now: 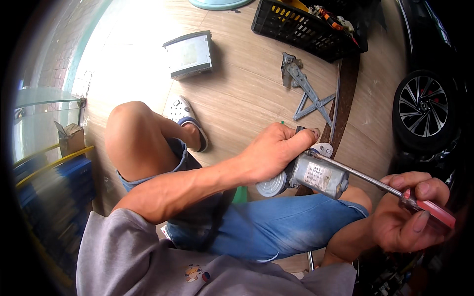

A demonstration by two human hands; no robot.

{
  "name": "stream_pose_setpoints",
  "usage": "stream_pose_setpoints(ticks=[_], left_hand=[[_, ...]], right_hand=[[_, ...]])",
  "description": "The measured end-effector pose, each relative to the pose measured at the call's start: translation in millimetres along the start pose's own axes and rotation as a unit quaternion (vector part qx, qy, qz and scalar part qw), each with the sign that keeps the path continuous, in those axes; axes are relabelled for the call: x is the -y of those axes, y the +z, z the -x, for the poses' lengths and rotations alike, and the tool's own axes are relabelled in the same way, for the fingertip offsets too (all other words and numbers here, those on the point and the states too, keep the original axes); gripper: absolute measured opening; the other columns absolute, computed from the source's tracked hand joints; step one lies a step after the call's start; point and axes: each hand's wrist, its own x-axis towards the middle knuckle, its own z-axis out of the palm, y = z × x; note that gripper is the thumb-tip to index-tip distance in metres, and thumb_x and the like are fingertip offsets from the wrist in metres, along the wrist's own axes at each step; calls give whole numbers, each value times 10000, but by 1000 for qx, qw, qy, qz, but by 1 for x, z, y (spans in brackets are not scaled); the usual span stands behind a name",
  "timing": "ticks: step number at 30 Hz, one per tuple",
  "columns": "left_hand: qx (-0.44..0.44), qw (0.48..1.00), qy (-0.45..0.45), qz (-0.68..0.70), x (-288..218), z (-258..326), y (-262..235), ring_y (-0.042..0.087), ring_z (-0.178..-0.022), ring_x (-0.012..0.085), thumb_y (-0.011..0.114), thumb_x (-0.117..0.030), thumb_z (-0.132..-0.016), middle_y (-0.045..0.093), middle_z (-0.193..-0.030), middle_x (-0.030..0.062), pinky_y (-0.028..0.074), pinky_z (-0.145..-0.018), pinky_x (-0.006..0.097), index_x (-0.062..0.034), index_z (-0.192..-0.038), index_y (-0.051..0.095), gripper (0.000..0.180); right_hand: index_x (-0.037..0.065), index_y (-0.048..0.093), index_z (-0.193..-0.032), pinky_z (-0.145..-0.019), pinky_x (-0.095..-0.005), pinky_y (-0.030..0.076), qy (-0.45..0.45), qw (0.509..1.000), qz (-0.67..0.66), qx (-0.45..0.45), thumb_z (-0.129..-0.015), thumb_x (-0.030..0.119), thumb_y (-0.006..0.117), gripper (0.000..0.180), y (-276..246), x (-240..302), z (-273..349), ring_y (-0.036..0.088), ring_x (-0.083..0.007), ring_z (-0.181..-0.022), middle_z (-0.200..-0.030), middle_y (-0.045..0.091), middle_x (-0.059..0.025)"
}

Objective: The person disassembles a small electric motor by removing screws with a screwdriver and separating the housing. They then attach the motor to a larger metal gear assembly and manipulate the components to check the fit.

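Here, left hand [274,150] grips a small motor [316,175]; right hand [407,212] holds a screwdriver [375,182].

black crate [296,27], metal regulator arms [308,93], car wheel [425,107], grey box [190,54]

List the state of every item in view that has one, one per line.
left hand: closed around the small electric motor, holding it above the lap
right hand: gripping the red-handled screwdriver, tip at the motor's top
black crate: on the floor, filled with tools
metal linkage: lying flat on the floor
grey box: resting on the floor
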Motion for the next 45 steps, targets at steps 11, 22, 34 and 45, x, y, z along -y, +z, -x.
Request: stream_pose_setpoints(ticks=[11, 22, 34, 45], left_hand=[[-1, 1000, 6, -22, -2, 0, 4, 557, -594, 84, 547, -408, -989, 657, -664, 46, 483, -573, 282, 23, -778, 724, 511], [-11, 999, 11, -43, 0, 0, 0, 524, -580, 85, 552, -447, -978, 615, -623, 36, 460, -557, 294, 23, -737, 709, 552], [-30, 997, 4, -75, -1, -1, 1, 549, -596, 122, 528, -486, -962, 613, -614, 67, 482, -599, 336, 32, -743, 706, 589], [-32, 996, -22, -77, -2, -1, -6, 561, -623, 118, 509, -483, -994, 636, -688, 75, 474, -597, 284, 68, -826, 721, 613]], right_hand=[[-75, 394, -1005, -385, -302, 550, 32, 999, 1, 8, -972, 279, 520, 377, -1, 2, -3, 586, -239, -535, -926, 501, -172], [-73, 372, -1095, -411, -290, 570, 19, 998, -3, 53, -958, 226, 514, 358, -4, -2, -5, 598, -216, -557, -915, 527, -167], [0, 138, -1503, -462, -325, 547, 16, 985, 166, 52, -988, 377, 563, 767, -9, 3, -1, 579, -245, -536, -928, 568, -225], [37, 272, -1513, -778, -458, 603, 97, 990, -98, 35, -928, 100, 609, 678, -12, -4, -5, 684, -399, -870, -1079, 594, -308]])
